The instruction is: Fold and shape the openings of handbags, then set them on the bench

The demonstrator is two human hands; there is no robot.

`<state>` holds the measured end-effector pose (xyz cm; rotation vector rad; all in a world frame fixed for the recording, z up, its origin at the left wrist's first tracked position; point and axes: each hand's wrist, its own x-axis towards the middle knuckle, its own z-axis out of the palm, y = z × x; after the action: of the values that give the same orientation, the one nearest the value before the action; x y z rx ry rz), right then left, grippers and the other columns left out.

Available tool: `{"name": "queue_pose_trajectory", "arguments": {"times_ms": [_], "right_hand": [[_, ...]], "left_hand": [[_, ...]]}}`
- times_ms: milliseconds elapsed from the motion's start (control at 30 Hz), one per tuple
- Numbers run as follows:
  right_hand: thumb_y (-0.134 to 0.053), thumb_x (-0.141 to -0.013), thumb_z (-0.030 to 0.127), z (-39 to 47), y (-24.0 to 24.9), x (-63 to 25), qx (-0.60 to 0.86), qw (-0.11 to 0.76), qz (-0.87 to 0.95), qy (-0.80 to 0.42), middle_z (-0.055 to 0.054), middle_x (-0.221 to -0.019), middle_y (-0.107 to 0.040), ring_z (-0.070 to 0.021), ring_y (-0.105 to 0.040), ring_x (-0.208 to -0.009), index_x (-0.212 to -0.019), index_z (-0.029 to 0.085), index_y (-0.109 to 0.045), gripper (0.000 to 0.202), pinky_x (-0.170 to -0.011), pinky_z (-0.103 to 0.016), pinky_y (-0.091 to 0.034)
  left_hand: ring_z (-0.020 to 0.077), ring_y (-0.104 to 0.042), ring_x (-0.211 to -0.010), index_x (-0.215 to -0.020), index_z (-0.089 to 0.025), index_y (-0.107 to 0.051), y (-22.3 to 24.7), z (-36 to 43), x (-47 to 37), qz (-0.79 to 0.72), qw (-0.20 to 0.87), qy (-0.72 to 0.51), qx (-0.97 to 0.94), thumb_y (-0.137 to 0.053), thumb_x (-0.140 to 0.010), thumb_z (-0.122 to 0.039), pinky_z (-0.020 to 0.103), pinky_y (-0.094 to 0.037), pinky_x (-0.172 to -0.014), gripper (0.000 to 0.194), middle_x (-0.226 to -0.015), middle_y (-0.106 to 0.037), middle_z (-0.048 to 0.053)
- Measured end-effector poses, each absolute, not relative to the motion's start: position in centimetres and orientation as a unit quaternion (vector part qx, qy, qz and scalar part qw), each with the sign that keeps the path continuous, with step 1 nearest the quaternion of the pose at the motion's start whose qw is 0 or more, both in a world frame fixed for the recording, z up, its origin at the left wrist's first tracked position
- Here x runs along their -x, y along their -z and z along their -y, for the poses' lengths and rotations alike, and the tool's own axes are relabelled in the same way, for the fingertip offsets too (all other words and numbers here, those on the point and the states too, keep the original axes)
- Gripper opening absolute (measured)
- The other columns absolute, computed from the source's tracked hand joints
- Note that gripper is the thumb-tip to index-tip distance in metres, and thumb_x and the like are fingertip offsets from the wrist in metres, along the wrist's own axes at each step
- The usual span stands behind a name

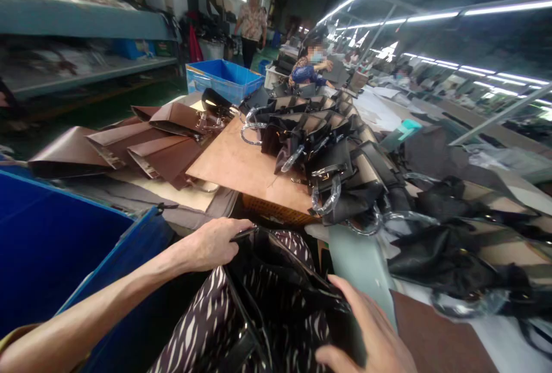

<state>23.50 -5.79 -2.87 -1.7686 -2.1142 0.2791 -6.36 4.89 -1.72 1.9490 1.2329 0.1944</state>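
Observation:
A handbag with a black and white streaked pattern and black trim is in front of me, its mouth facing up. My left hand is closed on the black edge at the bag's upper left. At the bag's right side is my right hand, thumb and fingers spread wide; its fingertips are by the black rim and the thumb lies over the dark side. The bag's lower part runs out of view, and the palm side of my right hand is hidden.
A blue bin stands at my left. Brown bag pieces and many black handbags with plastic-wrapped handles lie ahead and right, around a tan board. Another blue bin and two people are farther back.

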Motion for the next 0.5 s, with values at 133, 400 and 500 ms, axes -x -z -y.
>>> {"name": "queue_pose_trajectory", "arguments": {"times_ms": [133,400,500], "right_hand": [[-0.061,-0.071,0.031,3.1,2.6,-21.2,0.643,0.157,0.748,-0.055,-0.002,-0.094,-0.068,-0.0211,-0.063,-0.084,-0.107,0.025,-0.055,0.037,-0.071,-0.030,-0.052],[-0.057,-0.076,0.028,0.4,0.9,-20.3,0.662,0.096,0.703,-0.240,0.002,-0.094,-0.066,-0.0184,-0.059,-0.085,-0.096,0.027,-0.061,0.020,-0.075,-0.026,-0.044],[-0.053,-0.079,0.027,-0.1,0.6,-20.6,0.640,0.113,0.696,-0.306,0.003,-0.088,-0.065,-0.0162,-0.058,-0.082,-0.087,0.024,-0.061,0.012,-0.073,-0.023,-0.042]], "left_hand": [[0.0168,-0.057,-0.094,-0.127,-0.027,-0.040,1.3,-5.5,6.4,-0.443,0.457,-0.076,-0.768,-0.044,-0.062,-0.007,0.023,-0.043,-0.080,0.068,-0.107,-0.061,-0.003],[0.0209,-0.044,-0.114,-0.127,-0.024,-0.033,1.2,-5.9,4.6,-0.377,0.383,-0.126,-0.834,-0.056,-0.059,-0.008,0.029,-0.035,-0.095,0.074,-0.135,-0.037,0.004],[0.0184,-0.053,-0.100,-0.109,-0.024,-0.044,1.2,-5.8,4.0,-0.346,0.363,-0.140,-0.854,-0.054,-0.060,-0.004,0.027,-0.042,-0.084,0.053,-0.137,-0.031,0.003]]}}
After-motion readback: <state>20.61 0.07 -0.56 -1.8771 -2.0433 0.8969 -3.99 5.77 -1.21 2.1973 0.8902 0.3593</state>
